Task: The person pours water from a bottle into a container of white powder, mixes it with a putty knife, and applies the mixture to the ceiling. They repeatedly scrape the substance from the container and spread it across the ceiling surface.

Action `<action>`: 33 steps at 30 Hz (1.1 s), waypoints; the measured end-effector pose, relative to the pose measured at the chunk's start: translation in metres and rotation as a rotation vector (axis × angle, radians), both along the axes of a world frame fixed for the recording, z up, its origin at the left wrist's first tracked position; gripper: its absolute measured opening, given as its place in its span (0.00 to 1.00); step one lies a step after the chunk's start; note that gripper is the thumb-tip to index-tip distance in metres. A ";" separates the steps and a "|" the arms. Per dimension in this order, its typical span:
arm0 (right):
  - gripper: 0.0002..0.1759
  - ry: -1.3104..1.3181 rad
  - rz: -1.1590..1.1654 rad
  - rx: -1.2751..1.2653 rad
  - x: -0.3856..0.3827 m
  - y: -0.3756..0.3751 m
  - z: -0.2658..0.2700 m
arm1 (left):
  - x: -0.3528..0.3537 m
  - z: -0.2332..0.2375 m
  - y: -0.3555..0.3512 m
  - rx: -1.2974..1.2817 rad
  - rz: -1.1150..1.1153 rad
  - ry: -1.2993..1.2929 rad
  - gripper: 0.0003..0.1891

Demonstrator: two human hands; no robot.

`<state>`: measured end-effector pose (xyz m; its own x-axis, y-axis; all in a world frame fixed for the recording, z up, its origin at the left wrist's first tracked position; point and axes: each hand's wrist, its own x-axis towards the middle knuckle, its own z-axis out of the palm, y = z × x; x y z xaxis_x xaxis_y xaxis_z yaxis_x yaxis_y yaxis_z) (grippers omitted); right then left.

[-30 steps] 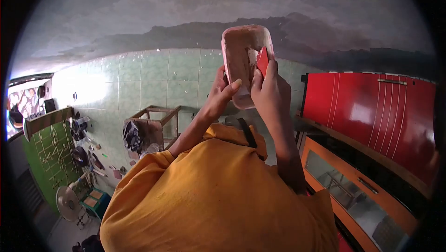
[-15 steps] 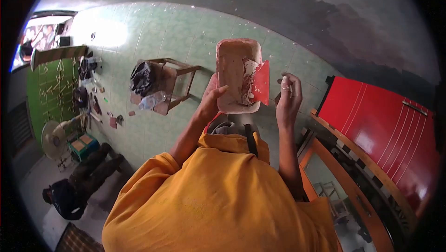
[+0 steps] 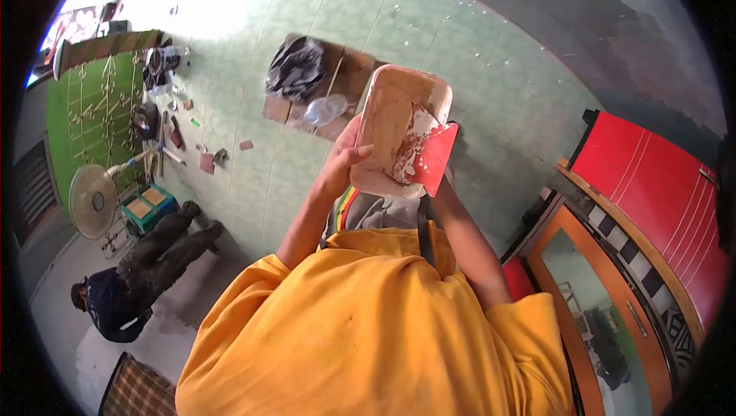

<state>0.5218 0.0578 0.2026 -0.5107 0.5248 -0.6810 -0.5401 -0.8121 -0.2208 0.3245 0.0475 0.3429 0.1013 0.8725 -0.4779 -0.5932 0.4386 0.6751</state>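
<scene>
My left hand (image 3: 342,159) grips the left side of a rectangular, putty-smeared plastic tub (image 3: 387,105), thumb over its rim and fingers underneath. In the tub leans a red putty scraper (image 3: 438,157), its wide edge coated with whitish and brown paste and its red end sticking out past the right rim. My right forearm (image 3: 469,243) reaches up below the tub's right side. The right hand itself is hidden behind the tub and scraper, so its fingers cannot be seen.
A low wooden stool (image 3: 337,71) bears a black plastic bag (image 3: 295,69) and a clear bottle (image 3: 326,110). A person (image 3: 146,270) is at lower left by a fan (image 3: 93,200). Tools litter the floor at left. A red cabinet (image 3: 644,194) and glass-fronted cabinet (image 3: 590,286) stand at right.
My right hand has moved from the tub's right side to beneath it, out of sight. The tub is tilted slightly clockwise. The view has shifted, bringing the stool closer to the tub.
</scene>
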 end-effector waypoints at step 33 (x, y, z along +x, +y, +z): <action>0.48 -1.369 0.089 1.530 -0.012 -0.039 0.215 | -0.076 0.012 -0.012 0.174 0.032 -0.075 0.42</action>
<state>0.5097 0.0188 0.4177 -0.2096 0.9262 0.3135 0.5539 0.3767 -0.7425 0.2489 0.0357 0.3551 0.1019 0.9447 -0.3118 -0.6561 0.2994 0.6928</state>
